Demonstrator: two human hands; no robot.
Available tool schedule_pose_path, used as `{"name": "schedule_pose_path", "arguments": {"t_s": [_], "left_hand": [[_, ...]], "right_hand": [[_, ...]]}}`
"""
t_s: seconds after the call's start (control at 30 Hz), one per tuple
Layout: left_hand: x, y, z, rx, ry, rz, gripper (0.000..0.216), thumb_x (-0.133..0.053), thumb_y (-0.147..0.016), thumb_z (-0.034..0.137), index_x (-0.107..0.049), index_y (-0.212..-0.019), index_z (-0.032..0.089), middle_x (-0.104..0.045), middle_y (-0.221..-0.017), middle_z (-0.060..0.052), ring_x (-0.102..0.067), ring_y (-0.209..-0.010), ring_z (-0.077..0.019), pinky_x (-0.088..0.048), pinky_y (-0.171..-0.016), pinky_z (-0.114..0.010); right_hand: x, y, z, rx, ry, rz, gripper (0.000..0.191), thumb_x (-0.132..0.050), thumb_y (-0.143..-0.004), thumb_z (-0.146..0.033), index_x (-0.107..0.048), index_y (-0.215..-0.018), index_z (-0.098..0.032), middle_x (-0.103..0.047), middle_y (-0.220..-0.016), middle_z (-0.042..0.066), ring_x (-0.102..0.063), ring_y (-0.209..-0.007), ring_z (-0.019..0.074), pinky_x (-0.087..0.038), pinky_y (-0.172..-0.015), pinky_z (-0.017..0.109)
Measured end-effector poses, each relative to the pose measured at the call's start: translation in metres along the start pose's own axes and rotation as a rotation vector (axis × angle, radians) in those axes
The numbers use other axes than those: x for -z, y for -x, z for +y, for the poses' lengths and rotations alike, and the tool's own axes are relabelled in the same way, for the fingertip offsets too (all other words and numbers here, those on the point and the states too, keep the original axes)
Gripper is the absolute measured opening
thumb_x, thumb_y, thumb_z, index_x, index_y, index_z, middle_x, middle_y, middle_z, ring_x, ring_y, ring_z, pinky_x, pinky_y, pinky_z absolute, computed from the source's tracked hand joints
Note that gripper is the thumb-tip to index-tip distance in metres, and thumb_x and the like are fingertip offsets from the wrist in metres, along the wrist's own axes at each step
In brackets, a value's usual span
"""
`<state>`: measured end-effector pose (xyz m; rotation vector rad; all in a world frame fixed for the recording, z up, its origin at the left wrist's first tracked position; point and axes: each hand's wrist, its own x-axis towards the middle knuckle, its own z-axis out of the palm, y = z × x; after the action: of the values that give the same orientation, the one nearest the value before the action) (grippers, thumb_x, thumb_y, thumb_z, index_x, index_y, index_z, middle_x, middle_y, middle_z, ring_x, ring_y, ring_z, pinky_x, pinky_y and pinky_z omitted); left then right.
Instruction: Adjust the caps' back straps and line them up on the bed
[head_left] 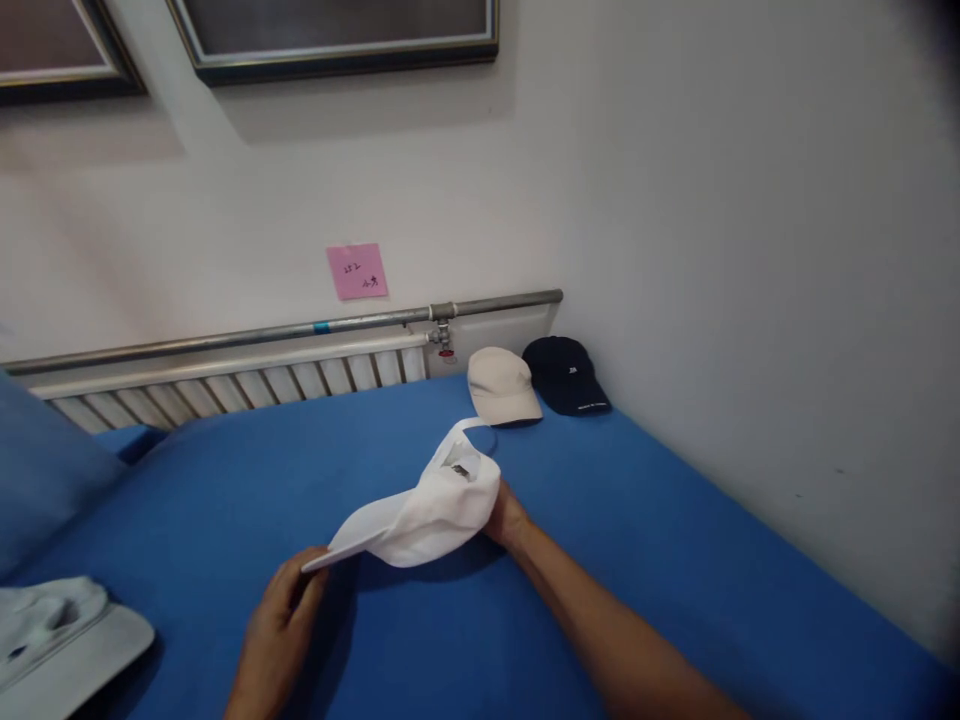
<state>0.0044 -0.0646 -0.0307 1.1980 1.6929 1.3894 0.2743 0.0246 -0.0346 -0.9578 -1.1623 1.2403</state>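
Observation:
A white cap [427, 510] is held above the blue bed sheet [660, 560], tilted, with its brim pointing down to the left. My left hand [279, 620] pinches the tip of the brim. My right hand [504, 515] grips the back of the crown; its fingers are mostly hidden behind the cloth. The cap's strap loops up behind the crown.
A beige cap [501, 386] and a dark navy cap [564, 375] lie side by side at the far corner by the wall. Another pale cap [64, 640] rests at the lower left, near a blue pillow [45, 470]. A radiator [225, 385] runs along the bed's far edge.

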Motion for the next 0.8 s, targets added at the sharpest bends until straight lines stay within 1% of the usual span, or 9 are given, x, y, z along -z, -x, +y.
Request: {"name": "schedule_pose_path", "arguments": {"t_s": [0.1, 0.2, 0.33, 0.4, 0.53, 0.63, 0.73, 0.77, 0.8], "left_hand": [[-0.008, -0.031, 0.011, 0.047, 0.05, 0.037, 0.015, -0.069, -0.07, 0.009, -0.073, -0.08, 0.021, -0.071, -0.084, -0.003, -0.064, -0.091, -0.0242, -0.049, -0.088, -0.031], [-0.025, -0.065, 0.022, 0.059, 0.127, 0.071, 0.017, -0.063, -0.075, 0.01, -0.068, -0.089, 0.019, -0.067, -0.078, -0.002, -0.065, -0.075, -0.0183, -0.052, -0.078, -0.031], [-0.049, -0.089, 0.038, 0.027, 0.091, 0.075, 0.019, -0.063, -0.077, 0.017, -0.065, -0.096, 0.018, -0.068, -0.095, -0.007, -0.065, -0.087, -0.0206, -0.05, -0.083, -0.032], [-0.056, -0.084, 0.047, -0.009, 0.05, 0.009, 0.015, -0.066, -0.074, 0.019, -0.067, -0.089, 0.018, -0.069, -0.096, -0.008, -0.063, -0.094, -0.0237, -0.047, -0.087, -0.033], [-0.064, -0.058, 0.061, -0.068, -0.028, -0.279, 0.01, -0.077, -0.06, 0.017, -0.071, -0.067, 0.02, -0.071, -0.075, -0.006, -0.064, -0.079, -0.0264, -0.046, -0.081, -0.033], [-0.069, -0.047, 0.064, -0.096, -0.131, -0.417, 0.022, -0.081, -0.049, 0.008, -0.071, -0.062, 0.022, -0.068, -0.067, -0.004, -0.064, -0.084, -0.0293, -0.043, -0.084, -0.033], [-0.071, -0.046, 0.062, -0.072, -0.2, -0.419, 0.029, -0.079, -0.042, 0.0, -0.068, -0.055, 0.023, -0.059, -0.053, -0.001, -0.063, -0.08, -0.0293, -0.041, -0.084, -0.034], [-0.07, -0.047, 0.061, -0.059, -0.218, -0.436, 0.028, -0.078, -0.043, -0.002, -0.066, -0.05, 0.022, -0.056, -0.047, 0.001, -0.062, -0.071, -0.0271, -0.042, -0.079, -0.033], [-0.067, -0.047, 0.061, -0.05, -0.237, -0.462, 0.026, -0.076, -0.046, -0.001, -0.064, -0.047, 0.022, -0.054, -0.044, 0.001, -0.059, -0.063, -0.024, -0.042, -0.073, -0.031]], "right_hand": [[-0.001, 0.002, -0.004, 0.023, -0.1, 0.08, 0.053, -0.054, -0.078, -0.054, -0.046, -0.122, -0.024, -0.064, -0.112, 0.007, -0.064, -0.098, 0.0223, -0.053, -0.082, 0.034], [-0.002, 0.008, -0.002, 0.086, -0.126, 0.126, 0.057, -0.067, -0.068, -0.039, -0.048, -0.119, -0.025, -0.062, -0.116, 0.005, -0.061, -0.103, 0.022, -0.051, -0.085, 0.032], [-0.01, 0.023, 0.001, 0.035, 0.016, 0.058, 0.06, -0.064, -0.067, -0.023, -0.049, -0.125, -0.025, -0.066, -0.097, 0.003, -0.062, -0.072, 0.0171, -0.051, -0.061, 0.029], [-0.013, 0.028, 0.002, 0.052, 0.154, 0.032, 0.058, -0.06, -0.07, -0.022, -0.05, -0.127, -0.026, -0.065, -0.103, 0.005, -0.062, -0.073, 0.0174, -0.051, -0.06, 0.03], [-0.012, 0.029, -0.001, 0.342, 0.474, 0.036, 0.04, -0.056, -0.078, -0.022, -0.058, -0.118, -0.024, -0.052, -0.13, 0.011, -0.054, -0.115, 0.0252, -0.05, -0.088, 0.038], [-0.008, 0.028, -0.005, 0.525, 0.684, 0.045, 0.042, -0.055, -0.08, -0.02, -0.056, -0.122, -0.023, -0.047, -0.136, 0.013, -0.046, -0.124, 0.0278, -0.042, -0.099, 0.046], [-0.008, 0.032, -0.014, 0.648, 0.822, -0.014, 0.021, -0.057, -0.081, -0.022, -0.064, -0.101, -0.025, -0.054, -0.129, 0.01, -0.047, -0.121, 0.0288, -0.034, -0.104, 0.051], [-0.009, 0.034, -0.018, 0.661, 0.834, -0.078, 0.012, -0.054, -0.084, -0.023, -0.064, -0.092, -0.025, -0.06, -0.119, 0.008, -0.051, -0.115, 0.0274, -0.032, -0.103, 0.051], [-0.01, 0.037, -0.022, 0.662, 0.825, -0.156, 0.013, -0.05, -0.087, -0.023, -0.063, -0.085, -0.024, -0.065, -0.106, 0.007, -0.056, -0.106, 0.0252, -0.032, -0.102, 0.05]]}}
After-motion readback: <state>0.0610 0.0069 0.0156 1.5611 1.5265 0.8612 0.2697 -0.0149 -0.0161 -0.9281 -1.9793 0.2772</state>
